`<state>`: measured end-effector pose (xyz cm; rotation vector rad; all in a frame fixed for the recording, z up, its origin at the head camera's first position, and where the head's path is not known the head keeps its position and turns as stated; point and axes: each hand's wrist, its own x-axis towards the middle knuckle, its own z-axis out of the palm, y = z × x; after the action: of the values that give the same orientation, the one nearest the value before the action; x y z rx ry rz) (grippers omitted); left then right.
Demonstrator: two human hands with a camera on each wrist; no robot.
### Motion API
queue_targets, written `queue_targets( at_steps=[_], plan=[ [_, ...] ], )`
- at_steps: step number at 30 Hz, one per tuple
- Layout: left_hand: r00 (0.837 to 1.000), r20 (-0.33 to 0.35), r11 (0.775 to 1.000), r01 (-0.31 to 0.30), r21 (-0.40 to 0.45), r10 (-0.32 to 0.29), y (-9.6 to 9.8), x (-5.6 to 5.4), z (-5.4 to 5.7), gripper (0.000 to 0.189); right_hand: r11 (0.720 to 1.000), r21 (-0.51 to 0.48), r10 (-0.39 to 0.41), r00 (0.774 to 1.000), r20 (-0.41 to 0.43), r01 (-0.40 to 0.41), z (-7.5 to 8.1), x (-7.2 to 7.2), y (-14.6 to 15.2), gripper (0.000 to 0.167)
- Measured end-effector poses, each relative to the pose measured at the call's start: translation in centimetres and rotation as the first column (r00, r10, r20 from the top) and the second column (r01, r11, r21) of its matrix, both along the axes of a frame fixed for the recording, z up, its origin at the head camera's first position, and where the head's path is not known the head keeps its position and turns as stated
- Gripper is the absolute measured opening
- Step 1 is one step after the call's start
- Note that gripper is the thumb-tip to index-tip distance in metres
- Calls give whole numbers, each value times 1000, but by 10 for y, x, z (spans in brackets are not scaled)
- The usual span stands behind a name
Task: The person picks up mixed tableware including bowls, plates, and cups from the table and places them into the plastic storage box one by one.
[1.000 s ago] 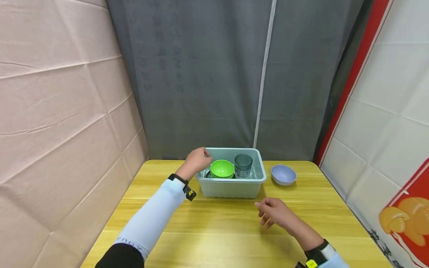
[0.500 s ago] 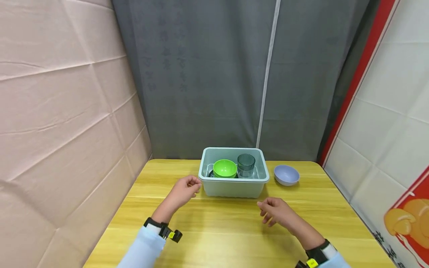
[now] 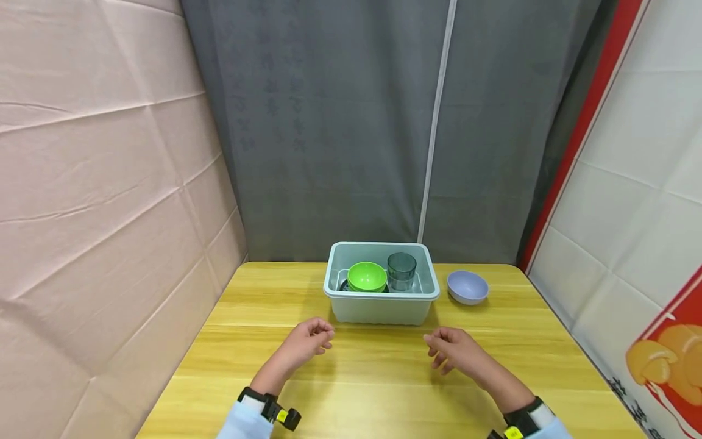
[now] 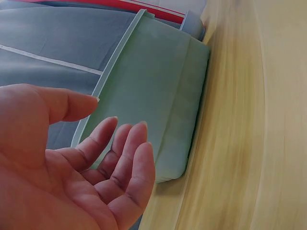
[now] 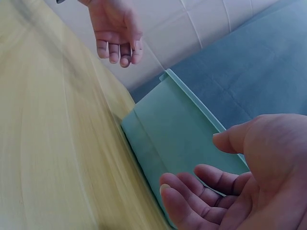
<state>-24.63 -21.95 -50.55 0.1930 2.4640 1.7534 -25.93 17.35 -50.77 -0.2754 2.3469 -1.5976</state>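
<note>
My left hand (image 3: 307, 342) hovers over the table in front of the bin's left corner, fingers loosely curled around nothing. The right hand (image 3: 456, 350) hangs likewise at the front right, its thumb and fingers apart in the right wrist view. Between and beyond them stands a pale green plastic bin (image 3: 384, 310). Inside it sit a bright green bowl (image 3: 367, 277) on the left and a tinted glass cup (image 3: 401, 272) on the right. Something dark shows partly beneath the bowl. A lavender bowl (image 3: 468, 287) stands upright on the table to the right of the bin.
The wood-grain table (image 3: 378, 390) ends at a grey curtain (image 3: 329, 134) right behind the bin. A beige cloth wall (image 3: 109, 201) borders the left side. On the right is a white panel (image 3: 631, 201) with red printing.
The left hand has come away from the bin's left rim and drawn back toward the front of the table. The right hand has hardly moved.
</note>
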Motion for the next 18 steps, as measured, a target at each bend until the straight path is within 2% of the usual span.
queue_targets(
  at_steps=[5,9,12,16,18],
  plan=[
    [1000,10,1000,18,0,-18,2,3,-1,27,1000,6,-4,1000,-3,4,1,-2,4,36],
    [1000,14,1000,19,-3,-19,2,3,-4,29,996,45,-82,997,-5,82,4,-14,16,37],
    [1000,14,1000,24,-3,-24,1,3,-7,30,978,74,-191,981,-38,194,6,-35,35,35],
    [999,20,999,33,10,-33,-1,2,-10,29,936,90,-332,939,-92,340,3,-71,72,40],
    [999,24,999,37,16,-38,-2,2,-11,28,917,104,-376,921,-98,385,0,-87,90,45]
  ],
)
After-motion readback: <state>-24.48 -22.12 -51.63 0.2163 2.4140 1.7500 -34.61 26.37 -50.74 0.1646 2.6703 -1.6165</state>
